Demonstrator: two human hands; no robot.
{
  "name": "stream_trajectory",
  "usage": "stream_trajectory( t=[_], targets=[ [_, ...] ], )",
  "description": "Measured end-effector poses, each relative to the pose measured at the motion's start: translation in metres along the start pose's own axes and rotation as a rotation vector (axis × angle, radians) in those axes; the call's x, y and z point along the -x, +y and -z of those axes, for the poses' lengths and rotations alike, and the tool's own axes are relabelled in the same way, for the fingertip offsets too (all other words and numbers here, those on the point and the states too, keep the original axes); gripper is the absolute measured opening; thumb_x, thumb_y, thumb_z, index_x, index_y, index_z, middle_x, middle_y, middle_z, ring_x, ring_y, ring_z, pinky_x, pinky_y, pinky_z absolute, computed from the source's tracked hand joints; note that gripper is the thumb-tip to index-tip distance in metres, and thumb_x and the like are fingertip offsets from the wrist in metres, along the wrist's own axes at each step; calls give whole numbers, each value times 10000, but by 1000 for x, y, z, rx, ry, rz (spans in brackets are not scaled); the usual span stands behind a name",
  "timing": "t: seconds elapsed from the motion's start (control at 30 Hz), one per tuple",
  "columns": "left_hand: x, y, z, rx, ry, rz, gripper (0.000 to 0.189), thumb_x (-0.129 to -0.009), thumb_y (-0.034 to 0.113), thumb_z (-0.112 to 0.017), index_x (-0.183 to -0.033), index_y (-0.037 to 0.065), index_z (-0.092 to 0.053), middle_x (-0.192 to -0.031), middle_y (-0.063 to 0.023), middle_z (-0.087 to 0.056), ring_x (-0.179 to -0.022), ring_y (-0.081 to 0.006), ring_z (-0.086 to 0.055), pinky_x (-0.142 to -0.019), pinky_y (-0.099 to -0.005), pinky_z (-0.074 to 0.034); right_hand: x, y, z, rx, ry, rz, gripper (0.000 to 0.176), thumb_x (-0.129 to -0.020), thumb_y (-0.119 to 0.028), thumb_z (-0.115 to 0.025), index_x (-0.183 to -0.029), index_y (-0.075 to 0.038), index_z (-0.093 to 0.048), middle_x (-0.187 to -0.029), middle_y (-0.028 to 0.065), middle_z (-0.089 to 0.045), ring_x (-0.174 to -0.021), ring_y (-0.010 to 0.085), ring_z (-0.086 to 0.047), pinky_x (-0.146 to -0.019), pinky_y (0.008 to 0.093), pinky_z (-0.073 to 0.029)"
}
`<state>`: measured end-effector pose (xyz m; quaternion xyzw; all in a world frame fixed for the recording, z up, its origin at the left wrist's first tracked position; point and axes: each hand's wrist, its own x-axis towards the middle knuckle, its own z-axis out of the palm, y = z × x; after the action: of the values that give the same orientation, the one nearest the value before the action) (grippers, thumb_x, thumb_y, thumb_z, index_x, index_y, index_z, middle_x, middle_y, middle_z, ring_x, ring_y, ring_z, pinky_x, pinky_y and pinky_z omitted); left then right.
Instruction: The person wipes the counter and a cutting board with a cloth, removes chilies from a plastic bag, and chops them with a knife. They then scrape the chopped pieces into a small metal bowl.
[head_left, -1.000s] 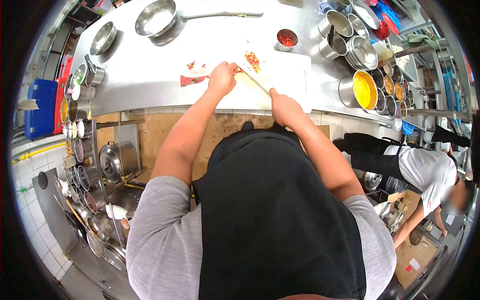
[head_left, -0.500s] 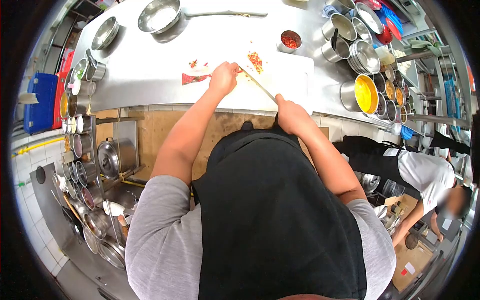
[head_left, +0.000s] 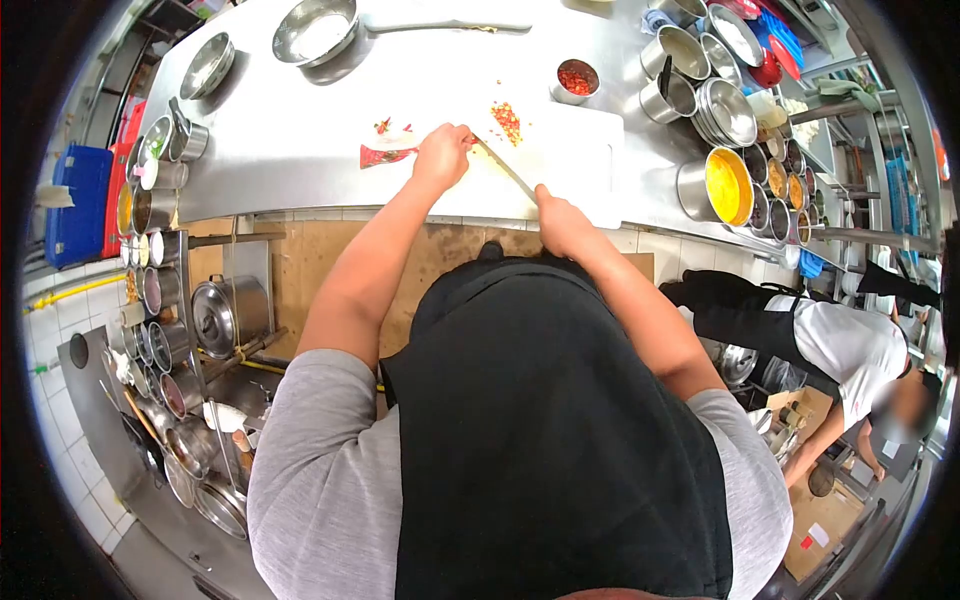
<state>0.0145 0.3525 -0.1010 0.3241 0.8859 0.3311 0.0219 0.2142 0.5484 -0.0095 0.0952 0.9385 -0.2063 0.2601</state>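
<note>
My right hand (head_left: 566, 222) is wrapped round the handle of a knife (head_left: 508, 168), whose blade slants up and left across the white cutting board (head_left: 575, 150). Near the blade's tip, the fingers of my left hand (head_left: 442, 155) are closed, pressing a red chili pepper (head_left: 470, 142) on the board. Only a small part of that pepper shows. A pile of chopped chili (head_left: 506, 122) lies beyond the blade. Left of my left hand is a red and clear plastic packet (head_left: 385, 157), with a few chili scraps (head_left: 383, 126) behind it.
A metal cup of chopped red chili (head_left: 575, 82) stands behind the board. Metal bowls (head_left: 316, 30) sit at the back. To the right are stacked bowls (head_left: 728, 112) and a pot of yellow liquid (head_left: 728, 188). A co-worker (head_left: 850, 345) bends over at the far right.
My right hand has moved left and slightly down, drawing the knife handle closer to my left hand. My left hand stays near the blade's tip. The whole view has shifted slightly.
</note>
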Motion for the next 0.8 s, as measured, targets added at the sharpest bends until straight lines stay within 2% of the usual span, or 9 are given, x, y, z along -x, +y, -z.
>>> stream_trajectory(
  t=[0.27,0.5,0.6,0.67,0.8],
  targets=[
    [0,-4,1,-50,-17,-35,98,-945,11,-640,-992,25,-725,-913,-214,-682,-936,-429,-696,-845,-546,-561,-20,6,-8,-21,33,9,339,-1000,9,-526,-1337,27,-502,-1134,342,-750,-1108,521,-736,-944,592,-588],
    [2,-2,2,-30,23,-45,164,-926,0,-601,-993,54,-741,-906,-212,-688,-878,-447,-698,-800,-580,-562,37,-20,38,62,-29,-84,317,-1006,1,-534,-1322,23,-516,-1132,340,-753,-1093,506,-747,-937,605,-591],
    [4,-2,2,-33,30,-44,153,-928,2,-602,-982,51,-737,-906,-211,-693,-878,-444,-701,-803,-579,-564,22,-12,18,47,-41,-71,315,-1012,0,-522,-1326,26,-521,-1129,338,-755,-1084,499,-751,-925,598,-597],
    [3,2,2,-23,40,-50,149,-927,3,-603,-977,49,-736,-906,-211,-696,-879,-442,-702,-805,-578,-565,-16,5,-18,-27,73,35,304,-1015,-4,-520,-1317,30,-525,-1118,332,-760,-1076,495,-756,-922,596,-599],
    [5,0,4,-52,-21,9,83,-946,32,-637,-963,49,-716,-914,-212,-690,-934,-438,-701,-842,-555,-569,-15,-14,11,-11,64,9,298,-1015,-7,-522,-1310,33,-524,-1115,335,-758,-1084,501,-753,-936,604,-591]
  ],
)
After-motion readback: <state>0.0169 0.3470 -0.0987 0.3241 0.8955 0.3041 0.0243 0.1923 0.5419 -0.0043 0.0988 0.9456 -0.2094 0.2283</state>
